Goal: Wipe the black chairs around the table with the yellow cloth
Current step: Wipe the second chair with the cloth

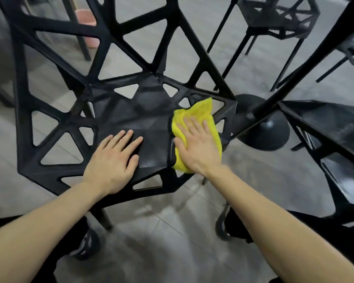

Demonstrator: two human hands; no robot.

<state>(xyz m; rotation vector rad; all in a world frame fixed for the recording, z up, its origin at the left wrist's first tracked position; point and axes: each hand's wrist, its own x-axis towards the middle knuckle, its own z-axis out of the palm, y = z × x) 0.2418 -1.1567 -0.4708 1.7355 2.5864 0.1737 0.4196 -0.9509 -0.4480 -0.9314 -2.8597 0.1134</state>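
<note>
A black chair [149, 111] with triangular cut-outs in its seat and back stands right in front of me. The yellow cloth [202, 113] lies on the right side of its seat. My right hand [198, 148] presses flat on the cloth with straight fingers. On the bare front of the seat, left of the cloth, my left hand [114, 160] rests flat with its fingers spread. A second black chair [331, 127] stands close on the right.
The table's black round base [266, 129] and slanted post [307, 58] stand just right of the chair. Another black chair [278, 17] stands at the back right. A pink bin [88, 23] shows behind the chair back. The floor is grey tile.
</note>
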